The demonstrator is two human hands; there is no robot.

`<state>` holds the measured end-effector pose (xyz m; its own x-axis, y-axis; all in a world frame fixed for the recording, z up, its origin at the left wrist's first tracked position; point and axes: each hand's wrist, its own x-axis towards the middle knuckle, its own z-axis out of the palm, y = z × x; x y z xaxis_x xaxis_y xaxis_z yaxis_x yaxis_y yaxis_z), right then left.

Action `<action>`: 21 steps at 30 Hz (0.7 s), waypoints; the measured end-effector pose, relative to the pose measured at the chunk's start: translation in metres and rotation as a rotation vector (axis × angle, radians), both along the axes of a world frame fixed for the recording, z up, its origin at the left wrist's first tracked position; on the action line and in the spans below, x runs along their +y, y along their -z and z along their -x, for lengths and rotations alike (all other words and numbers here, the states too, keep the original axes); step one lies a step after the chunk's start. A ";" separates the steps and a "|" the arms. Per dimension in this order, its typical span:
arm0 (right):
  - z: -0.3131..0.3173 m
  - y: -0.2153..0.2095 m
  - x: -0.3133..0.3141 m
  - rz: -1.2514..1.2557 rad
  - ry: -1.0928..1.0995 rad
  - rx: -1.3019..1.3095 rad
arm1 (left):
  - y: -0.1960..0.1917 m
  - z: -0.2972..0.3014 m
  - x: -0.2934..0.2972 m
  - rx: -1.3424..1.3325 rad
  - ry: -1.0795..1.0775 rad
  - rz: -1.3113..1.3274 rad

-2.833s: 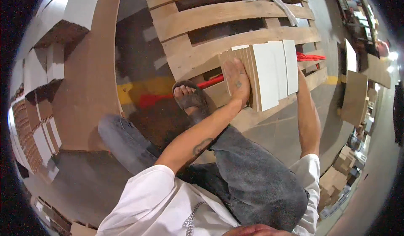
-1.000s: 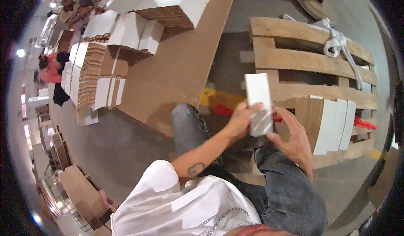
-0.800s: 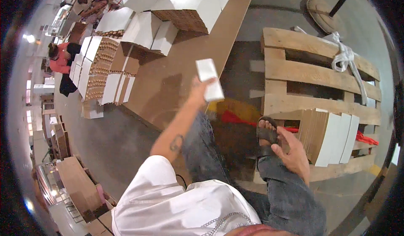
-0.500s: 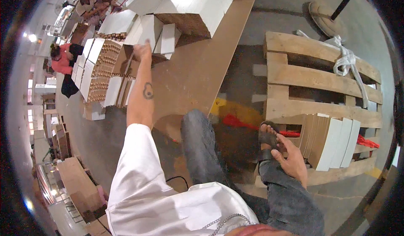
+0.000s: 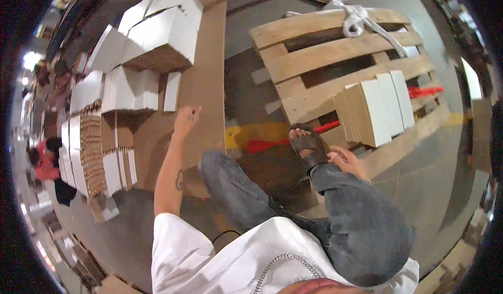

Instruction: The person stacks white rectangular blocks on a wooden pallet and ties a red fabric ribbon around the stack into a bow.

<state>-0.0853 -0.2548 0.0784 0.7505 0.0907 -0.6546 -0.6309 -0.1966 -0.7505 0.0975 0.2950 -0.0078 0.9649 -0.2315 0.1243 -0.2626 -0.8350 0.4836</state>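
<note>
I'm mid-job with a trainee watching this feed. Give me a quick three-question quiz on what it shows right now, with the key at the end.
1. Multiple choice: the white-and-brown cardboard stack rests on
A) the floor
B) the wooden pallet
C) the person's knee
2. True or false: the right hand is gripping that stack.
3. Short answer: which hand shows in front of the large brown board?

Key:
1. B
2. False; it is down beside the sandal.
3. The left hand.

left arm (image 5: pixel 172 164) outstretched, left grip (image 5: pixel 187 118) loosely curled; right grip (image 5: pixel 346 161) low
</note>
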 end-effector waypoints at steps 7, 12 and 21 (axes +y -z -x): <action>0.165 0.080 -0.059 0.658 0.007 0.126 | 0.096 -0.041 0.009 0.171 -0.563 -0.200; 0.237 0.115 -0.036 0.637 0.014 0.227 | 0.098 -0.064 0.118 0.134 -0.716 -0.249; 0.258 0.108 -0.067 0.688 0.006 0.327 | 0.050 -0.062 0.112 0.252 -0.862 1.131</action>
